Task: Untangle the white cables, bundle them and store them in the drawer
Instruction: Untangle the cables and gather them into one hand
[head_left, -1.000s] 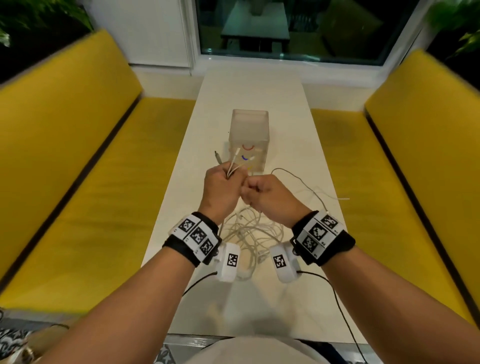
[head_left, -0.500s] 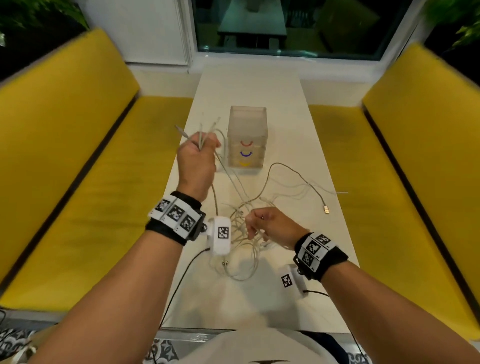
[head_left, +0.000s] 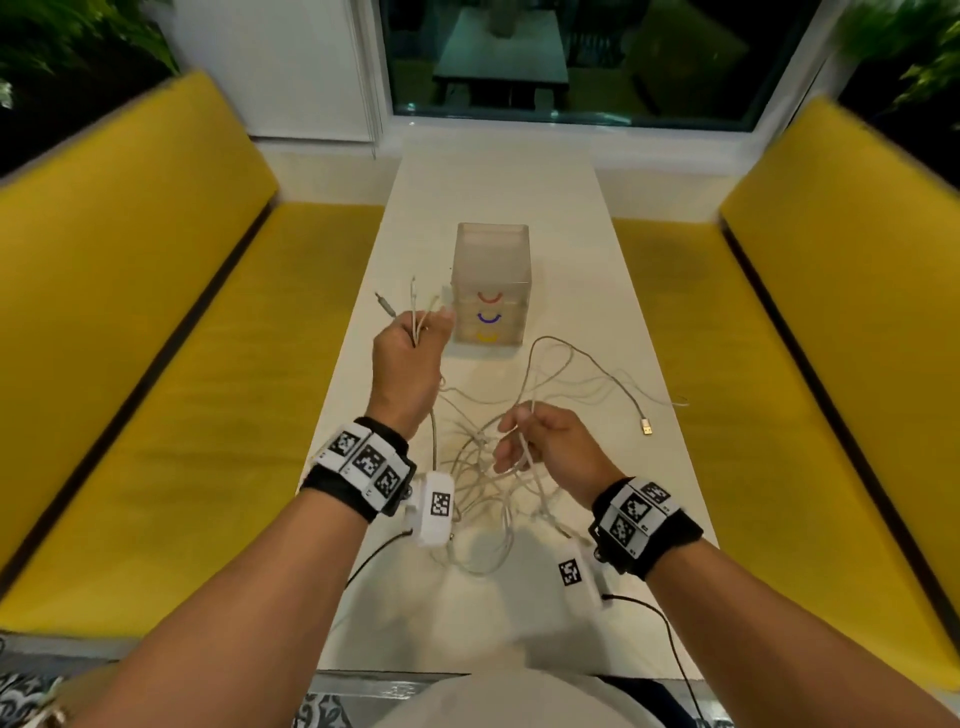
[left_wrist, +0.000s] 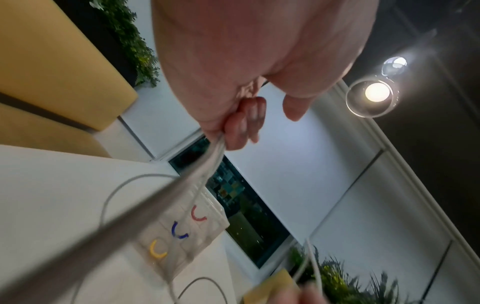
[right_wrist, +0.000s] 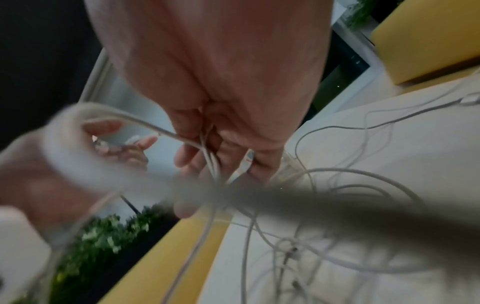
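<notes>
Presently the left hand (head_left: 410, 358) is raised, fist closed round the gathered plug ends of the white cables (head_left: 483, 457); their strands run down and toward the person into the tangle on the white table (head_left: 498, 192). Right hand (head_left: 550, 447) sits lower and nearer the knot, fingers curled round several strands. Judgement: the pull axis runs between the two hands. A gold USB plug (head_left: 645, 427) lies loose to the right. The translucent drawer unit (head_left: 492, 291) stands just beyond the left hand, drawers closed. Yellow benches (head_left: 156, 312) flank the table; a dark window lies beyond.
</notes>
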